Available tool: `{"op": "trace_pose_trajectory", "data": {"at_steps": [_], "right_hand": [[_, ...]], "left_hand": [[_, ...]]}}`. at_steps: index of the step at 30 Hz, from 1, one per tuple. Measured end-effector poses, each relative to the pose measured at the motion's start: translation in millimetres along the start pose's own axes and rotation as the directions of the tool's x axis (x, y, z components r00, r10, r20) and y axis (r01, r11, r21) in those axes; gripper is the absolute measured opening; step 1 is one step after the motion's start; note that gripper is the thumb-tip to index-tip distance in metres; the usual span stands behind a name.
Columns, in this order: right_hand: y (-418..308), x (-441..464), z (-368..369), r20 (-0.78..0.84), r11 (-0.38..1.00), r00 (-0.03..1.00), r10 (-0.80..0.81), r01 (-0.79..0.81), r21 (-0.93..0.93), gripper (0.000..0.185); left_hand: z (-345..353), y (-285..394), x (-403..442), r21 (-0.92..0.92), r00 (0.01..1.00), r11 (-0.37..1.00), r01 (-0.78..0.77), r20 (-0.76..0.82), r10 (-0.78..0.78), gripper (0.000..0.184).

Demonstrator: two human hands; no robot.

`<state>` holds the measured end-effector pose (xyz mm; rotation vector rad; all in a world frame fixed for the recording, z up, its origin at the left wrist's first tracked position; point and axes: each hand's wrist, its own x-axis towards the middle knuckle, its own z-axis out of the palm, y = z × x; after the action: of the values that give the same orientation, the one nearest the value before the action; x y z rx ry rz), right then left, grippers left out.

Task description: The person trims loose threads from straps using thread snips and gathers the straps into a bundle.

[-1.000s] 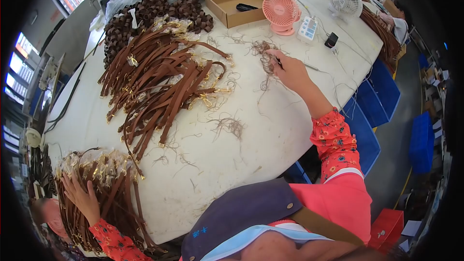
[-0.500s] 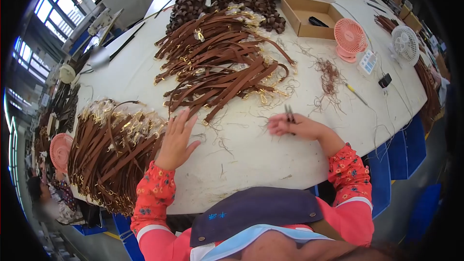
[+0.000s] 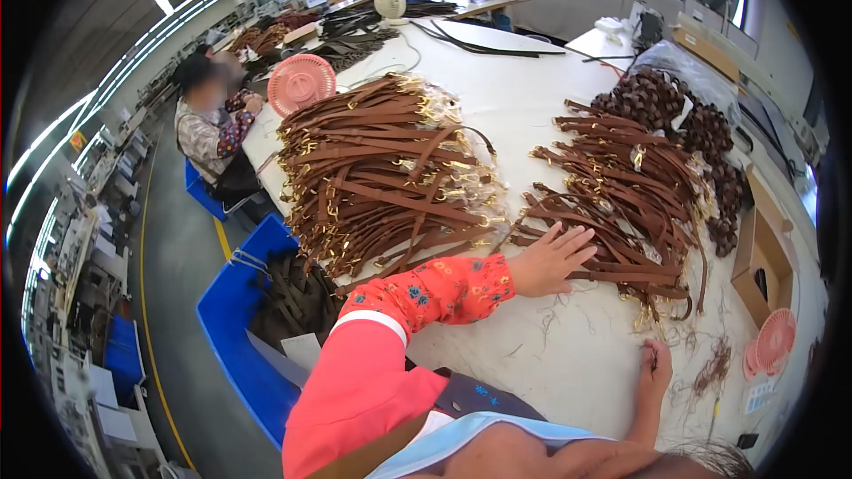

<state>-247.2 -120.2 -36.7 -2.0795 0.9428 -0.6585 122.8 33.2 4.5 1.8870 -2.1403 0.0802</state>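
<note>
My left hand [image 3: 552,262] is open, palm down with fingers spread, at the near edge of a pile of brown straps with gold clasps [image 3: 621,204]. Its fingertips reach over the ends of some straps; whether they touch cannot be made out. To the right, my right hand [image 3: 655,374] is closed above the white tabletop [image 3: 541,355], just below the same pile. Its curled fingers mostly hide the small dark thread snips that showed in it half a second ago. A larger heap of brown straps [image 3: 382,186] lies left of my left arm.
Dark brown loops [image 3: 719,168] are heaped behind the right pile. A cardboard box [image 3: 763,257], a pink fan [image 3: 777,341] and loose threads [image 3: 714,368] lie right. A blue bin [image 3: 231,302] stands left; beyond it sits a person [image 3: 213,133] near another pink fan [image 3: 302,84].
My view has swung left, so the piles appear farther right. My left hand now lies at the right pile's edge. The snips in my right hand no longer show clearly.
</note>
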Motion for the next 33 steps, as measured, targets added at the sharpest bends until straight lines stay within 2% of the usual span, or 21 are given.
{"op": "trace_pose_trajectory", "data": {"at_steps": [3, 6, 10, 12, 13, 16, 22, 25, 26, 28, 30, 33], "right_hand": [[22.2, 7.8, 4.7, -0.168, 0.991, 0.981, -0.098, 0.081, -0.108, 0.023], [22.9, 8.6, 4.5, -0.174, 0.987, 0.980, -0.101, 0.076, -0.145, 0.026], [15.5, 6.1, 7.5, -0.211, 0.989, 0.973, -0.093, 0.066, -0.132, 0.029], [10.2, 4.8, 5.7, -0.188, 0.971, 0.974, -0.127, 0.084, -0.223, 0.030], [8.0, 3.9, 5.4, -0.178, 0.959, 0.974, -0.141, 0.090, -0.267, 0.031], [2.7, 5.6, 3.9, -0.167, 0.893, 0.925, -0.340, 0.262, -0.366, 0.031], [-1.1, -6.3, 3.5, -0.225, 0.787, 0.853, -0.471, 0.290, -0.544, 0.031], [-37.6, -32.1, 3.1, -0.094, 0.738, 0.873, -0.478, 0.342, -0.582, 0.034], [-52.5, -41.9, -1.9, -0.041, 0.763, 0.900, -0.434, 0.343, -0.548, 0.034], [-69.8, -60.1, -6.1, -0.057, 0.858, 0.913, -0.404, 0.356, -0.370, 0.031], [-72.8, -80.9, -14.7, -0.023, 0.844, 0.931, -0.364, 0.320, -0.430, 0.027], [-80.4, -111.6, -32.5, -0.058, 0.872, 0.919, -0.390, 0.348, -0.346, 0.022]], "left_hand": [[-8.8, 0.0, -35.6, 0.000, 0.999, 0.999, 0.047, 0.021, -0.047, 0.091], [-31.3, 11.3, -78.3, -0.015, 0.985, 0.991, 0.133, 0.118, -0.130, 0.089], [-28.9, 21.9, -137.1, -0.065, 0.966, 0.970, 0.235, 0.126, -0.226, 0.086], [-29.6, 31.5, -162.0, -0.117, 0.953, 0.950, 0.289, 0.136, -0.273, 0.083], [-28.5, 35.1, -172.5, -0.122, 0.948, 0.942, 0.311, 0.111, -0.299, 0.081], [-18.4, 46.3, -201.2, -0.150, 0.926, 0.914, 0.377, 0.035, -0.376, 0.074], [-18.2, 66.4, -239.4, -0.194, 0.857, 0.884, 0.425, -0.228, -0.462, 0.057], [-17.9, 75.7, -245.2, -0.201, 0.835, 0.907, 0.370, -0.357, -0.419, 0.044], [-19.8, 79.5, -245.0, -0.217, 0.820, 0.897, 0.385, -0.366, -0.440, 0.043], [-18.6, 82.0, -243.6, -0.219, 0.801, 0.889, 0.402, -0.386, -0.457, 0.038], [-14.2, 79.6, -242.4, -0.213, 0.811, 0.904, 0.370, -0.401, -0.426, 0.033], [-8.1, 73.6, -244.7, -0.151, 0.846, 0.919, 0.364, -0.359, -0.394, 0.033]]}}
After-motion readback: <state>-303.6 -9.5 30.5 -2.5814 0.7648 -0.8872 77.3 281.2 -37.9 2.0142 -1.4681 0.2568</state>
